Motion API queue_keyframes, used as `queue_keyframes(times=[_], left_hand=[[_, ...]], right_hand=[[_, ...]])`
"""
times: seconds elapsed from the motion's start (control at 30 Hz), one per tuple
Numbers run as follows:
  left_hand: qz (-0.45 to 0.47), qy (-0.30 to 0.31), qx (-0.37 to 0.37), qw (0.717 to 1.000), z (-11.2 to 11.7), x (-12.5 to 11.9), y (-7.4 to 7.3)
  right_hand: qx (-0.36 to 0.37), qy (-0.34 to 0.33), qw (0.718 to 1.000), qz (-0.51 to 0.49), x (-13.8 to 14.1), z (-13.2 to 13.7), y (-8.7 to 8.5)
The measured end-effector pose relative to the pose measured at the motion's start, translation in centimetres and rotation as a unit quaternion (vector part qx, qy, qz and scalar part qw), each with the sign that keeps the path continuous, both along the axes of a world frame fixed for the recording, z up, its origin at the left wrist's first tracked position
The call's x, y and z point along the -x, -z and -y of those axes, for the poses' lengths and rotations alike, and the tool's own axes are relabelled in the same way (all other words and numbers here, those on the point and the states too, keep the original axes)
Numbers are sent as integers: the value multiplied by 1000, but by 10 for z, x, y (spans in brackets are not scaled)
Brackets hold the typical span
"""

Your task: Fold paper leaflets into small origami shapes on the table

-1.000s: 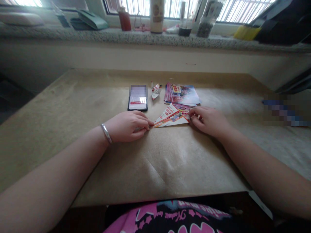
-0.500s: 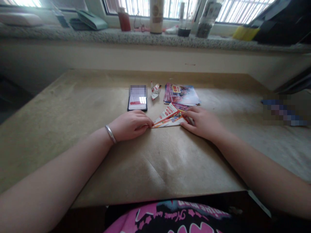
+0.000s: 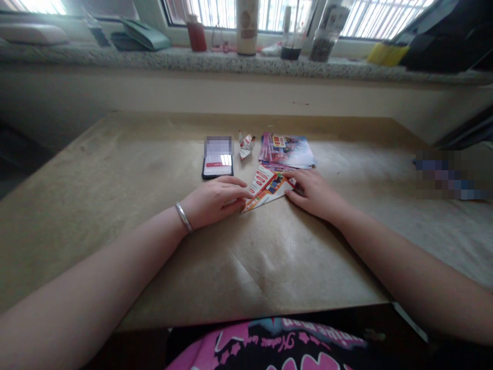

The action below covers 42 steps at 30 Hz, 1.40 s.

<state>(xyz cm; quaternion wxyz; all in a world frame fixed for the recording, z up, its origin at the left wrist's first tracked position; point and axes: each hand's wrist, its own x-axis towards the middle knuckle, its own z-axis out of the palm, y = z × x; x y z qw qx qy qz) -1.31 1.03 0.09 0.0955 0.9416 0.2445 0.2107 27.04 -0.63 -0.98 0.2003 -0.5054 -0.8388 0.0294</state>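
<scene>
A flyer sheet folded into a pointed, layered shape, white with red, orange and blue print, lies on the table between my hands. My left hand, with a silver bangle at the wrist, has its fingers closed over the paper's left edge. At the other end, my right hand grips the right corner between thumb and fingers. Beyond the paper is a stack of colourful printed flyers. A small folded paper figure, white and red, stands left of that stack.
A phone with its screen lit sits just beyond my left hand. Bottles, including a red one, and a green case line the stone windowsill. A partly blurred printed item is at the table's right.
The folded paper has turned, its left tip coming nearer to me and more of its printed face showing. My left fingers have shifted slightly right, from the tip onto the edge.
</scene>
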Motion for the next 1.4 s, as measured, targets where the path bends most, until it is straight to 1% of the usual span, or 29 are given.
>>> queue_keyframes(times=[0.13,0.23,0.37,0.47,0.57,0.67,0.73,0.8,0.9,0.97,1.03,1.2,1.3,1.4], left_hand=[[12,7,19,1000,-2,-4,3],[7,6,-10,1000,-4,-4,5],[-20,42,-55,997,-5,-2,6],[-12,61,-61,996,-5,-2,7],[-9,80,-42,996,-6,-2,8],[-26,88,-37,995,-7,-2,9],[-37,97,-44,994,-6,-2,7],[-47,104,-57,992,-5,-3,5],[-59,108,-77,989,-5,-4,2],[-68,110,-88,988,-4,-4,0],[-73,111,-98,986,-4,-5,0],[-91,95,-112,985,-2,-5,-1],[-106,86,-118,984,-2,-4,-1],[-117,82,-117,983,-1,-4,-1]], right_hand=[[6,8,999,-44,-2,-2,5],[17,7,997,-75,-2,-3,7],[38,-10,991,-124,0,-3,6],[46,-11,987,-154,0,-2,4],[36,-7,981,-189,1,-3,3],[2,-19,977,-211,0,-5,4],[-20,-28,979,-203,0,-6,5],[-25,-33,981,-191,-1,-7,5],[0,-38,979,-198,-2,-6,4],[26,-49,975,-214,-2,-5,2],[37,-60,976,-208,-4,-3,-2],[24,-71,990,-118,-4,1,-9],[18,-99,992,-73,-3,2,-9],[9,-136,989,-51,-2,2,-7]])
